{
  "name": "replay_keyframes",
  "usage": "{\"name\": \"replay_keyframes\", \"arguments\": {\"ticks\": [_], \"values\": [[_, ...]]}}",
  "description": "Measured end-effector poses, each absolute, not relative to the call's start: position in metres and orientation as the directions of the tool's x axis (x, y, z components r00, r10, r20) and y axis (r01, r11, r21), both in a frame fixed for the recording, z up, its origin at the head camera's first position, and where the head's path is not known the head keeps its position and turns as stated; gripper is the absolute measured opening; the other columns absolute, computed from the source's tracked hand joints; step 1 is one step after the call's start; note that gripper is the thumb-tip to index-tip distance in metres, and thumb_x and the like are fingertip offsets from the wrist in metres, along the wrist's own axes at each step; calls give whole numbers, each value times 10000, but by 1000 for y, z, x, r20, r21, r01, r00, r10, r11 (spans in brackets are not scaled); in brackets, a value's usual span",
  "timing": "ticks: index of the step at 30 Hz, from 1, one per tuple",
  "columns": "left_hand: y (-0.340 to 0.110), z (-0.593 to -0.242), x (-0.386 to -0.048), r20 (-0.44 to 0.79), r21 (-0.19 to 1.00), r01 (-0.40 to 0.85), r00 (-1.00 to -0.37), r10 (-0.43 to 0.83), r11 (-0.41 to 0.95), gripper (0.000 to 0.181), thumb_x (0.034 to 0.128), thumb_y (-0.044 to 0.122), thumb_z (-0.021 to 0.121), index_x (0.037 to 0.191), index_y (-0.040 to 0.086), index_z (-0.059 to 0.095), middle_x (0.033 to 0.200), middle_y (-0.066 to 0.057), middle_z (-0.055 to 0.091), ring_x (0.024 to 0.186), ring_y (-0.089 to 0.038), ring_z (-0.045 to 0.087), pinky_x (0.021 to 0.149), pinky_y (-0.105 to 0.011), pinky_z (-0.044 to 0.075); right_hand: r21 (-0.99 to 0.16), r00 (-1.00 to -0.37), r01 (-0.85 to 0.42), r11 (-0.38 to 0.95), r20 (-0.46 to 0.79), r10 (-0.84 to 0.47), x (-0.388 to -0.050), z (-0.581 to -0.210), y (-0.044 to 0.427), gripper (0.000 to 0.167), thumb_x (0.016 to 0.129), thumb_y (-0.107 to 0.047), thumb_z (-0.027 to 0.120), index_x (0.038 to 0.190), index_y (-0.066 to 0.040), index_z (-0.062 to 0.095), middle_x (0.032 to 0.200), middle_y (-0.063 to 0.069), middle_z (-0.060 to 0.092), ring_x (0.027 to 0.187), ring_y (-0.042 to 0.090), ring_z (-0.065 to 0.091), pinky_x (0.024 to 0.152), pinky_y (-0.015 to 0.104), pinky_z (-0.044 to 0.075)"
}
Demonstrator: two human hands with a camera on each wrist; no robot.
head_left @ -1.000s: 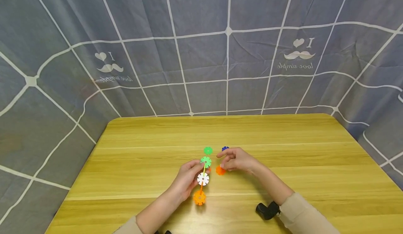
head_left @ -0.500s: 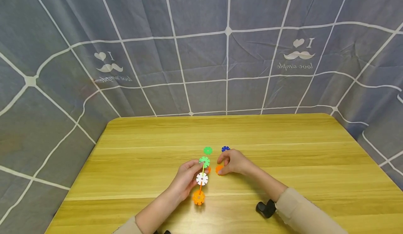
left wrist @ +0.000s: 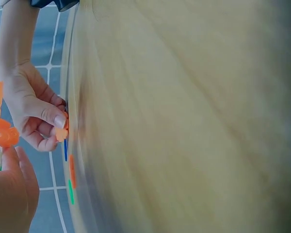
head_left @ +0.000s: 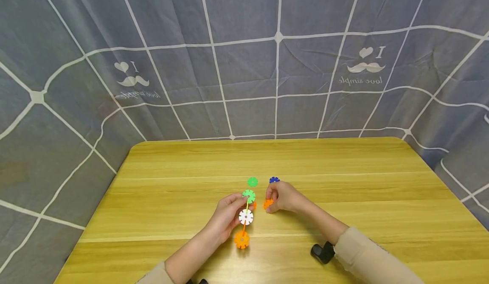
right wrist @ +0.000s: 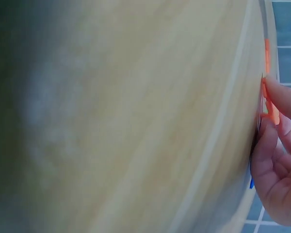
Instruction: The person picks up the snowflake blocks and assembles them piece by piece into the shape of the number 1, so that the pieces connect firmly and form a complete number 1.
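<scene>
My left hand [head_left: 226, 217] grips a chain of notched plastic snowflake discs joined edge to edge. From the fingers toward me come a green disc [head_left: 249, 196], a yellow one seen edge-on, a white disc [head_left: 246, 217], an orange one edge-on and an orange disc [head_left: 242, 240]. Between thumb and fingers, my right hand [head_left: 283, 196] pinches a loose orange snowflake disc [head_left: 268, 204], low at the tabletop. The left wrist view also shows that pinched disc [left wrist: 62, 134]. Another orange disc [left wrist: 72, 172] lies on the table, partly hidden by my left fingers in the head view.
A green disc [head_left: 253, 181] and a dark blue disc [head_left: 274, 180] lie on the wooden table [head_left: 172, 190] beyond my hands. A grey curtain [head_left: 248, 76] with white lines hangs behind the table. Black wrist gear [head_left: 322, 253] sits by the right sleeve.
My right index finger has come down from above the orange disc to its far edge, and the hand now pinches it. The left hand and its chain have hardly moved.
</scene>
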State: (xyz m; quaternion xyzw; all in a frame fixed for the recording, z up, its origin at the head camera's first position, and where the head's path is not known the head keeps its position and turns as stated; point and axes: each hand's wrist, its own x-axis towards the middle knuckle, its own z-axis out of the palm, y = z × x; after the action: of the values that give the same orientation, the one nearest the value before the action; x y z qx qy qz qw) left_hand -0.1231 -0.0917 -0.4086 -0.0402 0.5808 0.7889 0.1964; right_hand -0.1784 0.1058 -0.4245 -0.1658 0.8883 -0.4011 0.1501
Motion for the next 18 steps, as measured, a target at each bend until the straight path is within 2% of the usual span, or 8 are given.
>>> {"name": "replay_keyframes", "arguments": {"ticks": [10,18], "values": [[-93,-409,-122,-315,895,-378,-912,262,-238,244,958,120,496,1104,-73,530,908,-65,626,781,-92,623,635,-182,530,-848,-884,-16,529,-235,-404,-180,-426,109,237,716,36,768,866,-8,590,610,5,451,465,102,437,430,193,424],[-93,-407,-123,-306,900,-370,-913,270,-231,271,963,125,488,1129,-88,511,954,-85,625,831,-108,630,664,-191,534,-924,-860,15,382,-207,-467,-185,-422,112,197,790,41,700,927,61,560,533,17,518,442,115,508,446,206,458]]}}
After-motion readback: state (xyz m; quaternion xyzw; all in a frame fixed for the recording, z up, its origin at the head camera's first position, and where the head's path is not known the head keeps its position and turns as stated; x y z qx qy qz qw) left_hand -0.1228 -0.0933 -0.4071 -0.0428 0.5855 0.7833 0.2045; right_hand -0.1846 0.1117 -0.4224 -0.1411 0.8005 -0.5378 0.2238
